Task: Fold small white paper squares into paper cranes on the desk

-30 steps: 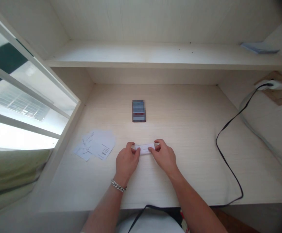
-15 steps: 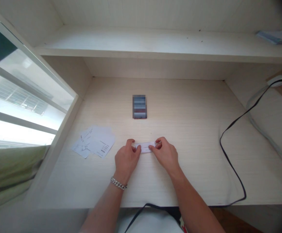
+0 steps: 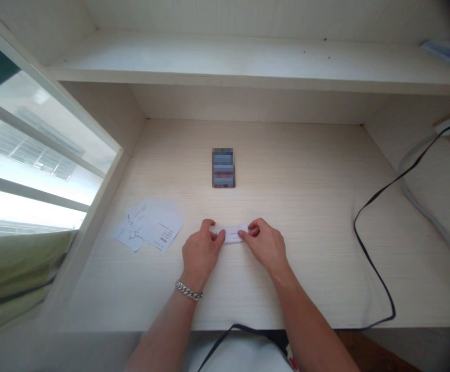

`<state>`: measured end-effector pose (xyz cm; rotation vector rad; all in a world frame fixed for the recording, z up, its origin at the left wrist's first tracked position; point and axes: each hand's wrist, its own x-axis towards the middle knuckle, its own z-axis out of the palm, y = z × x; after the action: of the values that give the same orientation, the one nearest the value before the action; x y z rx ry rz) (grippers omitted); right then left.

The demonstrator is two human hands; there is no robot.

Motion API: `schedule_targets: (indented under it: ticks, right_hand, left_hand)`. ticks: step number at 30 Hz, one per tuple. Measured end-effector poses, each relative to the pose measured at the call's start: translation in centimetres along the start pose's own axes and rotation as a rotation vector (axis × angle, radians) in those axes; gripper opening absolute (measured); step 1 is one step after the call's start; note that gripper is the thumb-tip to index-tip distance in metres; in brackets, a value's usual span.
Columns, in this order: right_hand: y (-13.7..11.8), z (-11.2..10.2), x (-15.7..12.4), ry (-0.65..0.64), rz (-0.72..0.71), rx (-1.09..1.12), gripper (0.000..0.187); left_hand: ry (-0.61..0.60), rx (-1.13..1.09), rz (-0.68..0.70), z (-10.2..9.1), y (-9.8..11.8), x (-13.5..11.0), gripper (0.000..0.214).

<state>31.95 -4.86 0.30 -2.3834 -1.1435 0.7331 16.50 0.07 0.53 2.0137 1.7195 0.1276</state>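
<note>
Loose printed papers (image 3: 158, 225) on pale wooden desk (image 3: 306, 196), blurred rectangular object (image 3: 222, 168) farther back, black cable (image 3: 358, 243) at right.

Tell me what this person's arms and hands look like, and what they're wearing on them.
The left hand and right hand are bare, with no gloves, and both forearms show no sleeves. A silver chain-link bracelet circles the left wrist. The right wrist has no bracelet or watch.
</note>
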Motion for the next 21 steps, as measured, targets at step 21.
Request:
schedule_targets:
  ticks: [21]
  right_hand:
    - [0.0,-0.5,0.53,0.002,0.003,0.022,0.023]
  left_hand:
    - [-0.021,0.021,-0.025,-0.3,0.39,-0.03,0.032]
